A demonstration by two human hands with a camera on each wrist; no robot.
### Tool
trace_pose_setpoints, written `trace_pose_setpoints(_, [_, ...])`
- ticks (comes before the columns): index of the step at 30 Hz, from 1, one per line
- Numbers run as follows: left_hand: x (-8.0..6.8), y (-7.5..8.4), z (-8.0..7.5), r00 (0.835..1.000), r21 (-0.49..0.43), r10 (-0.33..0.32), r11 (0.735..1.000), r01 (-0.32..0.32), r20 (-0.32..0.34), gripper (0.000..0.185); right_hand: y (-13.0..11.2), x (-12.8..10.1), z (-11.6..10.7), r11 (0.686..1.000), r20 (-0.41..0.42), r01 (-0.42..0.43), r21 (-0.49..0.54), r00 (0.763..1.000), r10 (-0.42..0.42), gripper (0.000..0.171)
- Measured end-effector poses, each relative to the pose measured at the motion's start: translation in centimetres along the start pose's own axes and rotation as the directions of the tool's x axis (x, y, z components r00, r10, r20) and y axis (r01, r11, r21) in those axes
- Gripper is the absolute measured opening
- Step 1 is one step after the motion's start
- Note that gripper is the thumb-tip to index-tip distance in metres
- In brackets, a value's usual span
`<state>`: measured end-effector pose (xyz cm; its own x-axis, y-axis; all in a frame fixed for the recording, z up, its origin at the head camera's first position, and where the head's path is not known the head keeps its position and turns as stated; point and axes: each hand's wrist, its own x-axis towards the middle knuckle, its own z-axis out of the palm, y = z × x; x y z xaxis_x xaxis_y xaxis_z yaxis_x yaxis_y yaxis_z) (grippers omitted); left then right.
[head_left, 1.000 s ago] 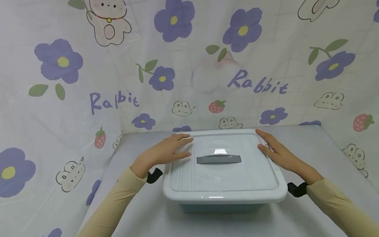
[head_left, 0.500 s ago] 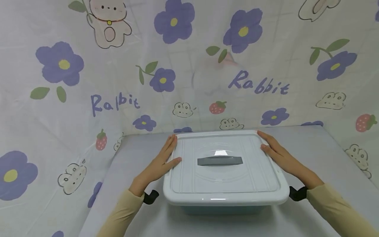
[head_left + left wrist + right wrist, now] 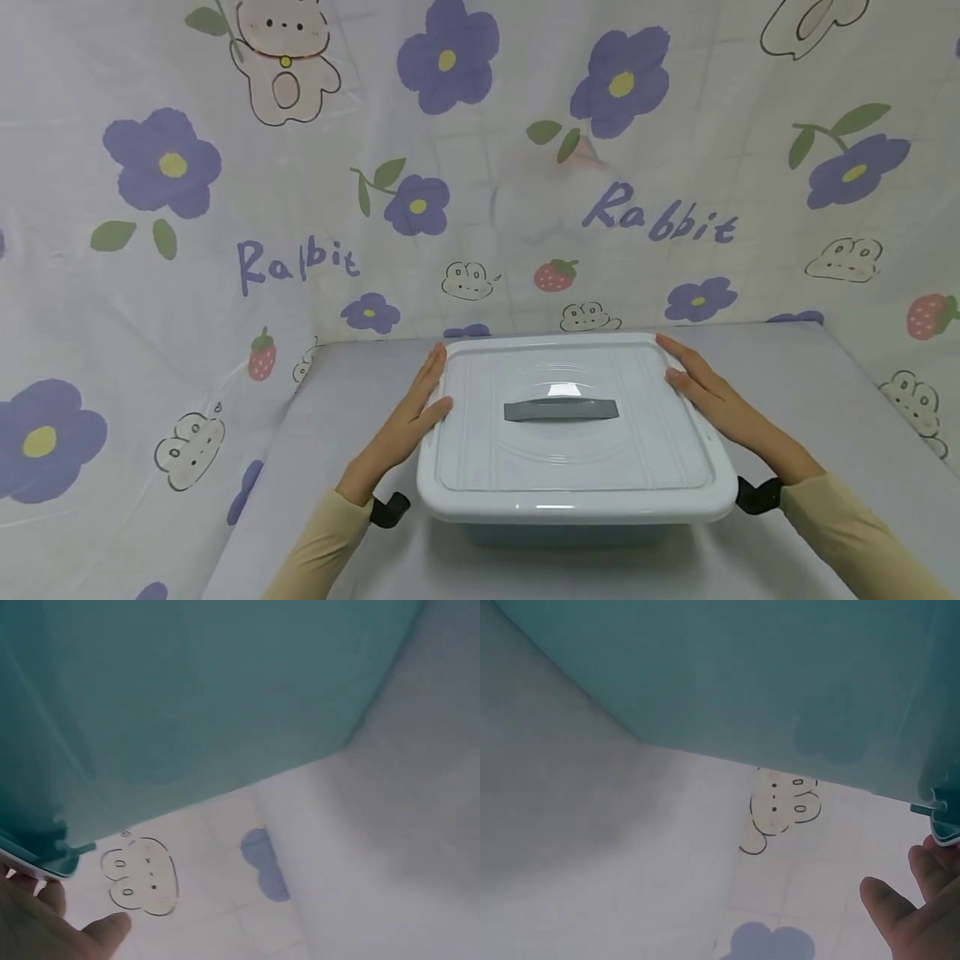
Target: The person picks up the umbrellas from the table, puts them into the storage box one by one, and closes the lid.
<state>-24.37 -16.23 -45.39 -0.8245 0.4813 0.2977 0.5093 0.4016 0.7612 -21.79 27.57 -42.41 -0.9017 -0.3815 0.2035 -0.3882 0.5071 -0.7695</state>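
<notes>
A teal plastic storage box [image 3: 570, 535] with a white lid [image 3: 465, 450] stands on the table, its grey handle [image 3: 561, 409] lying across the lid's middle. My left hand [image 3: 401, 429] rests along the lid's left edge, thumb on top and fingers stretched along the rim. On the opposite edge lies my right hand [image 3: 723, 404], its fingers likewise fairly straight and its thumb over the rim. In the left wrist view the box's teal wall [image 3: 195, 697] fills the upper part, with left-hand fingers under the rim. The right wrist view shows the other side wall [image 3: 727, 682]. The box's inside is hidden.
A pale grey table surface [image 3: 352, 375] surrounds the box. Behind it and at the sides hangs a white curtain [image 3: 495, 208] printed with purple flowers, strawberries and rabbits. Black straps [image 3: 390, 510] show at both wrists.
My left hand has slid from the lid's top outward to its left edge. The right hand stays at the right edge. The lid looks unchanged, and the view has shifted slightly.
</notes>
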Motion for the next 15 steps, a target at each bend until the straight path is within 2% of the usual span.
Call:
trace_pose_setpoints(5, [-0.7, -1.2, -0.1, 1.000, -0.003, 0.008, 1.000, -0.008, -0.023, 0.056, 0.7, 0.0, -0.4, 1.000, 0.022, 0.009, 0.025, 1.000, -0.009, 0.051])
trace_pose_setpoints(10, [-1.4, -2.7, -0.7, 0.999, 0.056, -0.015, 0.998, 0.017, -0.041, 0.053, 2.0, -0.2, -0.8, 1.000, 0.026, 0.007, 0.008, 1.000, -0.007, 0.050])
trace_pose_setpoints(13, [-1.2, -3.4, -1.4, 0.998, 0.136, -0.029, 0.990, 0.037, -0.060, 0.052, 2.7, -0.3, -1.5, 0.994, -0.016, 0.013, -0.107, 1.000, -0.015, 0.050])
trace_pose_setpoints(15, [-0.9, -3.9, -2.0, 0.996, 0.222, -0.036, 0.974, 0.053, -0.078, 0.050, 3.0, -0.1, -2.0, 0.974, -0.048, 0.015, -0.225, 0.999, -0.027, 0.050])
